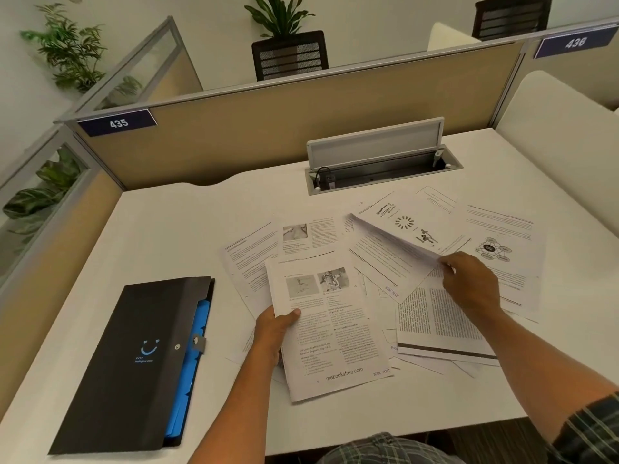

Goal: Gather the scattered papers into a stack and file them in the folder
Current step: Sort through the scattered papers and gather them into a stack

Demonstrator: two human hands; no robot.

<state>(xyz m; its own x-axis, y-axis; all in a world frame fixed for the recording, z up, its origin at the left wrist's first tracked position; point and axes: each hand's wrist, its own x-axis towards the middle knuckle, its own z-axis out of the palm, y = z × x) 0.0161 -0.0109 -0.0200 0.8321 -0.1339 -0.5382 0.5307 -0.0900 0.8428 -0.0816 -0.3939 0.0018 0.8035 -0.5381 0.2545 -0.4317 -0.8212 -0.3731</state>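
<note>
Several printed papers (502, 249) lie scattered and overlapping across the middle and right of the white desk (174, 236). My left hand (273, 329) grips the left edge of a printed sheet (331, 333) with two photos near its top, thumb on top. My right hand (469, 279) pinches the corner of another sheet (395, 242), which is lifted and curled above the pile. A black expanding folder (134, 360) with blue dividers showing at its right edge lies shut on the desk to the left of the papers.
An open cable box (382, 169) with a raised grey lid sits at the back of the desk. Tan partition panels (284, 122) wall the back and left sides. The desk's front edge runs just before my arms.
</note>
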